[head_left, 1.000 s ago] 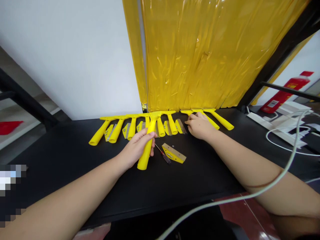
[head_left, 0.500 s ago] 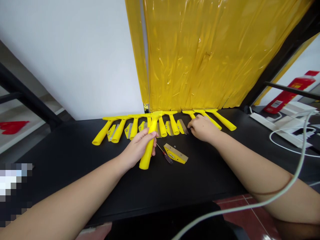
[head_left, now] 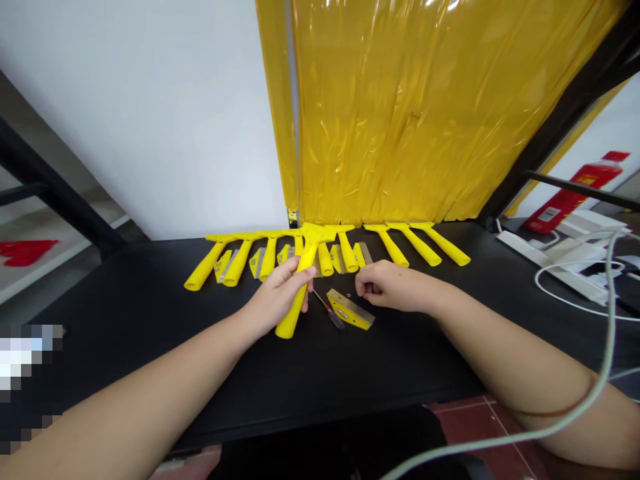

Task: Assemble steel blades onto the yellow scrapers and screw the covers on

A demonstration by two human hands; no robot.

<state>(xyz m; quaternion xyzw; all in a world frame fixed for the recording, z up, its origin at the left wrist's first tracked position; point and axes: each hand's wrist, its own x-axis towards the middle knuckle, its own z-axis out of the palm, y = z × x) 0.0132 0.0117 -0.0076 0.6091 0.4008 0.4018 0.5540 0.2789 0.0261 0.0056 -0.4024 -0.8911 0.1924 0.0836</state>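
Note:
My left hand is wrapped round a yellow scraper handle, its wide T-shaped head pointing away from me. My right hand hovers just right of a small metal nut, with its fingers curled together; whatever they may hold is hidden. Between the hands lies a yellow plate with a metal blade, a screw resting on it. Beside that plate is a screwdriver with a dark handle, its shaft reaching toward my left hand.
Several more yellow handles line the back of the black table, with blade plates between some. On the right are a red bottle, white power strips and a loose pale cable crossing over my right forearm.
My right hand has moved left and toward me, from the handles at the back to beside the nut. The handle in my left hand has tilted slightly, its head swinging right.

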